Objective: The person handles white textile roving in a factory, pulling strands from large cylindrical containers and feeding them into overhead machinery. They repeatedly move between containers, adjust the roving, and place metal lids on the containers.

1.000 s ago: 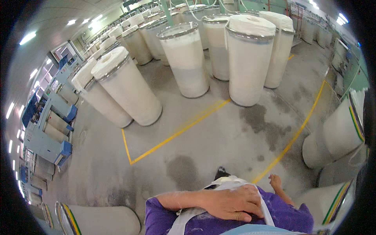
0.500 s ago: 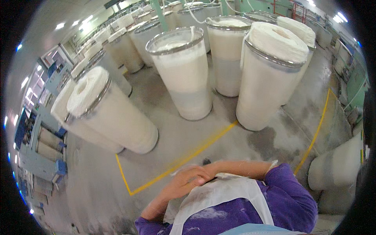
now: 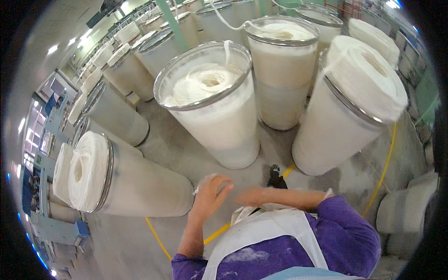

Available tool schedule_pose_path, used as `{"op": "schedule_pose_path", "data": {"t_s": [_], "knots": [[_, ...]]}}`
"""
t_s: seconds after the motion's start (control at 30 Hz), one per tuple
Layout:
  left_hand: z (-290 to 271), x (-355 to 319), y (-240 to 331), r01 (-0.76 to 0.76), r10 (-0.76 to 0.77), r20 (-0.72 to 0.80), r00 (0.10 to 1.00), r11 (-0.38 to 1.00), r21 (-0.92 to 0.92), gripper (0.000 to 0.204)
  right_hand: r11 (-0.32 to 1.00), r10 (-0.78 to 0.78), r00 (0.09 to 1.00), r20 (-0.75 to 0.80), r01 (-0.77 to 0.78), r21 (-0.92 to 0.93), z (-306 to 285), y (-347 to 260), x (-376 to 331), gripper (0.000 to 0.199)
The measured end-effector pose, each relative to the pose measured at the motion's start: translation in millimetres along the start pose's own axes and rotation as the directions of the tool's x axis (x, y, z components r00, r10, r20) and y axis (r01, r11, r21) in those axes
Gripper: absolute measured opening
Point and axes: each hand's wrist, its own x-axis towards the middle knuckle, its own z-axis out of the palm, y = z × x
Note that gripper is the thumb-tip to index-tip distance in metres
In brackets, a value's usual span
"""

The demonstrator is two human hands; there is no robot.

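My left hand (image 3: pixel 211 195) is raised in front of my white apron (image 3: pixel 270 233), fingers stretched and holding nothing. Beside it my right hand (image 3: pixel 249 196) crosses the apron front, smeared by motion, so its fingers cannot be made out. Straight ahead stands a tall whitish can (image 3: pixel 221 130) with a shiny metal rim, apart from both hands. Coiled white sliver (image 3: pixel 205 82) lies inside it below the rim, with one strand hanging over the edge. To the left, a can (image 3: pixel 144 179) overfilled with coiled sliver appears close to my left hand; contact cannot be judged.
On the right a can (image 3: pixel 331 130) bulges with sliver above its rim; another (image 3: pixel 284 88) stands behind the middle one. Rows of cans recede at back left. Yellow lines (image 3: pixel 385 163) mark the grey floor. A dark shoe (image 3: pixel 276 177) shows past my apron.
My hands, together before, have come apart; the left has lifted. The cans ahead appear nearer and larger, and a shoe has come into view.
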Motion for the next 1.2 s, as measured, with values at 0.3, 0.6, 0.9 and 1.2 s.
{"op": "schedule_pose_path", "data": {"t_s": [0.3, 0.6, 0.9, 1.2], "knots": [[-41.1, 244.0, -82.1, 0.026, 0.083, -0.355, 0.931, 0.956, 0.291, 0.019, 0.964, -0.063, 0.635, -0.770, -0.162, -0.212, -376.9, 144.8, -8.0, 0.016], [-62.8, 459.5, -232.3, -0.052, 0.028, 0.162, 0.986, 0.988, 0.146, 0.033, 0.903, -0.337, 0.669, -0.662, 0.030, -0.429, -425.1, 255.7, 87.3, 0.017], [-119.7, 495.0, -391.7, 0.097, -0.514, 0.384, 0.767, 0.684, 0.723, 0.052, 0.939, -0.186, 0.820, -0.541, -0.013, -0.343, -485.8, 326.8, 131.9, 0.012], [-223.5, 598.1, -506.9, 0.465, -0.807, 0.279, 0.521, 0.542, 0.700, 0.051, 0.836, 0.444, 0.896, -0.002, -0.416, -0.359, -600.4, 393.8, 327.4, 0.023]]}}
